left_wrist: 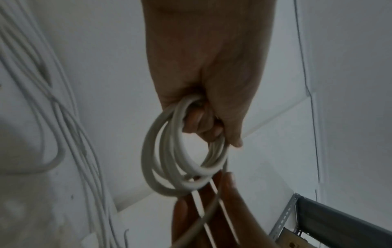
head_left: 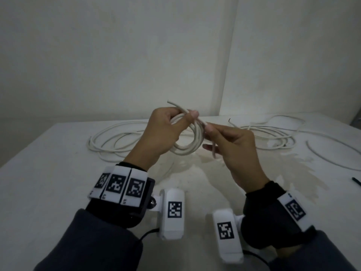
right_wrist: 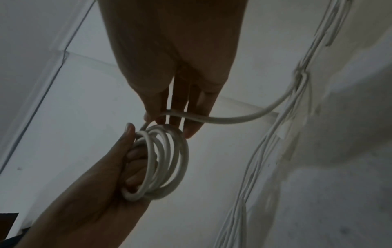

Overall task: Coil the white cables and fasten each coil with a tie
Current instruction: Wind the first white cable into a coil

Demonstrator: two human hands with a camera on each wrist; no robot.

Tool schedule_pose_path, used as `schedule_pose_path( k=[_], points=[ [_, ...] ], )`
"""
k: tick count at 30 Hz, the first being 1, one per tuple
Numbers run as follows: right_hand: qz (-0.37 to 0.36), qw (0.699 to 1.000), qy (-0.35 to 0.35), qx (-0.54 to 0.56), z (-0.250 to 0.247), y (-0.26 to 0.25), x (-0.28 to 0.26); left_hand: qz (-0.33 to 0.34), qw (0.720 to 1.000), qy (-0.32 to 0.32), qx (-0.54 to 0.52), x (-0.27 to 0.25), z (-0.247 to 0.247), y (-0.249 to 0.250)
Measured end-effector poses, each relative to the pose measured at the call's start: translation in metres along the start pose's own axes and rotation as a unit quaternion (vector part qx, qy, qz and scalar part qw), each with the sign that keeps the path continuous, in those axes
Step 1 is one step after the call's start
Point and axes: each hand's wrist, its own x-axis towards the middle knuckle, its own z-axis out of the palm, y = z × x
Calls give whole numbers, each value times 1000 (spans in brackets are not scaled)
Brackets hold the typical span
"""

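Above the white table (head_left: pixel 48 173), the left hand (head_left: pixel 162 133) grips a small coil (head_left: pixel 187 141) of white cable, fingers curled through its loops and thumb pressed over the top, with a short free end sticking up past the thumb. The right hand (head_left: pixel 234 145) pinches the cable's running length just beside the coil between thumb and forefinger, its other fingers loosely extended. More loose cables (head_left: pixel 121 137) lie spread on the table behind both hands.

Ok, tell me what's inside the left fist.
The left hand grips one side of the white coil, its fingertips curled through the loops. The stretch of cable inside the fist is covered.
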Motion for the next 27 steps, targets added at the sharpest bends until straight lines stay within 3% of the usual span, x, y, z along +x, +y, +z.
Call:
schedule_pose_path(
  k=[4,9,12,16,20,24,27],
  points=[
    [38,997,-13,60,8,6,-1,-38,992,44,-109,3,-1,-4],
    [116,990,-57,48,14,12,-3,-53,983,49,-167,-1,12,-11],
    [171,977,-58,117,15,11,-2,-63,978,50,-193,-3,16,-13],
    [245,928,-41,277,15,6,-2,-53,989,75,-112,-6,24,-19],
    [250,901,-66,348,16,4,-4,-55,990,106,-76,-7,32,-20],
    [260,897,-113,338,17,1,-4,-43,990,135,-28,-5,32,-30],
    [241,922,-107,284,20,4,-4,-38,991,126,-20,-6,35,-36]
  ],
)
